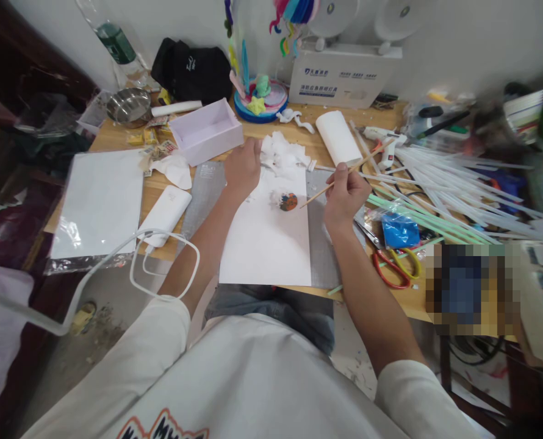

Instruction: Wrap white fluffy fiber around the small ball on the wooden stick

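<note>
In my right hand (346, 196) is a thin wooden stick (376, 152), its lower tip just right of a small round patch of orange and dark colour (288, 202). That patch lies on a white sheet of paper (266, 250), with a grey smudge beside it. My left hand (244, 166) rests closed at the sheet's upper left, its fingers curled against the edge of crumpled white tissue (283, 151). Whatever those fingers hold, if anything, is hidden. Under the paper lies a grey cutting mat (323, 256).
A lilac box (207, 131) and a white tissue roll (338, 137) stand behind. On the right lie red-and-yellow scissors (393, 268), a glue gun (387, 146) and many plastic sticks (459, 183). A white power bank (166, 213) trails a cable across my left forearm.
</note>
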Demonstrator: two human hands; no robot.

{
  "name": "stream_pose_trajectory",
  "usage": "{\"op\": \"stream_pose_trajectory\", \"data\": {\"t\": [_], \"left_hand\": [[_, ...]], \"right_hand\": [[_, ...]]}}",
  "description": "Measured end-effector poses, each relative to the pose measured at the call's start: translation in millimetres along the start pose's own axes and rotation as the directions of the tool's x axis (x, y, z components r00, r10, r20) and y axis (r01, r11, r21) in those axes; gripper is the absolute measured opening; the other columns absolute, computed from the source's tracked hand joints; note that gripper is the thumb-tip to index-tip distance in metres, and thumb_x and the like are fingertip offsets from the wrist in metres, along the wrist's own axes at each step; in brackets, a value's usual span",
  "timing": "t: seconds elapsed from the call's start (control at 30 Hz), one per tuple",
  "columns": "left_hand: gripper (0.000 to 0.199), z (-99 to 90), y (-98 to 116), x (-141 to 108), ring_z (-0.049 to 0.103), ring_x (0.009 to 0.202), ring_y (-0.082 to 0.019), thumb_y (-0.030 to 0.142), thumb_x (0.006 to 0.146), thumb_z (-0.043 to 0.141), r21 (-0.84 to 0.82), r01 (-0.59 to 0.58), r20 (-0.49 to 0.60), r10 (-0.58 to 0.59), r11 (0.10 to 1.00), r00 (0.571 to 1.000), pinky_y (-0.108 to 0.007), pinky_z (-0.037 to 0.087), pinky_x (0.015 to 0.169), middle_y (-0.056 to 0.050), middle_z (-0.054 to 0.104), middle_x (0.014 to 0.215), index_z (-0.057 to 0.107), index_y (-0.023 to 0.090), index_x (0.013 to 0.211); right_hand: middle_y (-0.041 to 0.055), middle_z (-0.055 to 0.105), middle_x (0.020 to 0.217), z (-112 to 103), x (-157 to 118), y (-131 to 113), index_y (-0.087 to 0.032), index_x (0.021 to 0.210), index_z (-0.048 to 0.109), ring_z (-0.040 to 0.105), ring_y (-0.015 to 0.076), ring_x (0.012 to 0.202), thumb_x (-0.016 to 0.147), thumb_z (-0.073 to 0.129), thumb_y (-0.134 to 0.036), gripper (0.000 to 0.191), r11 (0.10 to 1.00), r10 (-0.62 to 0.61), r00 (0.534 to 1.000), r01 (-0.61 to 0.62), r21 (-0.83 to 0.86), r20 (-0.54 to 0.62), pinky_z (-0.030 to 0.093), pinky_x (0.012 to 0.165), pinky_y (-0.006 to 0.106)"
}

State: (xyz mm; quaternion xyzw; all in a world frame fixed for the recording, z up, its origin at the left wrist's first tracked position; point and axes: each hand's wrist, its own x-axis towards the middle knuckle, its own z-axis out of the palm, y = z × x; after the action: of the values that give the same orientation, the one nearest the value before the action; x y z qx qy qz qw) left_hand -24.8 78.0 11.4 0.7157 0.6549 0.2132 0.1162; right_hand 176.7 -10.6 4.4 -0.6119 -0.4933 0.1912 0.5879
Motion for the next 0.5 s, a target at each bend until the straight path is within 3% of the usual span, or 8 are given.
{"op": "stream_pose_trajectory", "data": {"t": [0.1, 0.17, 0.27, 0.37, 0.43, 0.5], "left_hand": [[0.044, 1.5, -4.9, 2.4, 0.048, 0.099, -0.019, 0.054, 0.103, 0.036, -0.071, -0.049, 0.026, 0.051, 0.996, 0.998, -0.035, 0.033, 0.087, 0.000, 0.066, 0.092, 0.059, 0.026, 0.128], [0.046, 3.3, -7.2, 4.0, 0.045, 0.101, -0.019, 0.057, 0.102, 0.038, -0.103, -0.084, 0.051, 0.089, 0.991, 0.995, -0.035, 0.033, 0.092, 0.000, 0.065, 0.092, 0.061, 0.025, 0.127], [0.032, 3.4, -6.7, 4.8, 0.047, 0.103, -0.021, 0.047, 0.102, 0.045, -0.093, -0.106, 0.067, 0.112, 0.990, 0.991, -0.039, 0.036, 0.094, -0.003, 0.065, 0.095, 0.069, 0.026, 0.106], [0.017, -4.0, -1.1, 0.3, 0.050, 0.108, -0.023, 0.031, 0.098, 0.054, -0.090, -0.162, -0.015, 0.162, 0.983, 0.987, -0.041, 0.039, 0.098, -0.005, 0.066, 0.104, 0.069, 0.026, 0.092], [0.013, -13.1, 4.7, -7.4, 0.054, 0.109, -0.024, 0.027, 0.096, 0.057, -0.162, -0.201, -0.057, 0.194, 0.966, 0.979, -0.042, 0.042, 0.100, -0.006, 0.068, 0.106, 0.069, 0.025, 0.090], [0.012, -23.6, 11.1, -17.9, 0.061, 0.098, -0.022, 0.026, 0.093, 0.060, -0.296, -0.206, 0.011, 0.219, 0.933, 0.976, -0.039, 0.046, 0.093, -0.006, 0.071, 0.097, 0.071, 0.022, 0.088]], "right_hand": [[-0.0068, 0.034, 0.052, 1.0, -0.1, -4.1, -0.024, 0.064, 0.050, 0.036, 0.0099, 0.047, 0.093, 0.039, -0.075, 0.061, 0.999, -0.046, 0.993, 0.044, -0.028, -0.110, 0.031, 0.051, 0.027], [-0.0068, 0.033, 0.051, 1.7, 0.2, -6.5, -0.024, 0.063, 0.050, 0.037, 0.0100, 0.047, 0.092, 0.040, -0.076, 0.061, 0.997, -0.069, 0.990, 0.063, -0.048, -0.122, 0.031, 0.051, 0.028], [-0.0069, 0.033, 0.050, 2.3, 0.4, -6.6, -0.024, 0.062, 0.051, 0.037, 0.0100, 0.046, 0.092, 0.039, -0.078, 0.063, 0.996, -0.077, 0.988, 0.070, -0.058, -0.134, 0.032, 0.051, 0.028], [-0.0071, 0.033, 0.048, 3.2, -0.2, -3.8, -0.023, 0.062, 0.051, 0.037, 0.0095, 0.044, 0.092, 0.038, -0.078, 0.063, 0.998, -0.058, 0.988, 0.054, -0.037, -0.143, 0.032, 0.049, 0.027], [-0.0074, 0.033, 0.047, 4.0, -1.0, -3.0, -0.023, 0.062, 0.051, 0.035, 0.0089, 0.042, 0.092, 0.039, -0.076, 0.062, 1.000, -0.016, 0.987, 0.019, 0.014, -0.159, 0.030, 0.046, 0.027], [-0.0077, 0.034, 0.045, 4.4, -2.0, -4.3, -0.023, 0.062, 0.051, 0.033, 0.0085, 0.040, 0.092, 0.043, -0.074, 0.060, 0.997, 0.025, 0.983, -0.010, 0.080, -0.184, 0.028, 0.044, 0.027]]}}
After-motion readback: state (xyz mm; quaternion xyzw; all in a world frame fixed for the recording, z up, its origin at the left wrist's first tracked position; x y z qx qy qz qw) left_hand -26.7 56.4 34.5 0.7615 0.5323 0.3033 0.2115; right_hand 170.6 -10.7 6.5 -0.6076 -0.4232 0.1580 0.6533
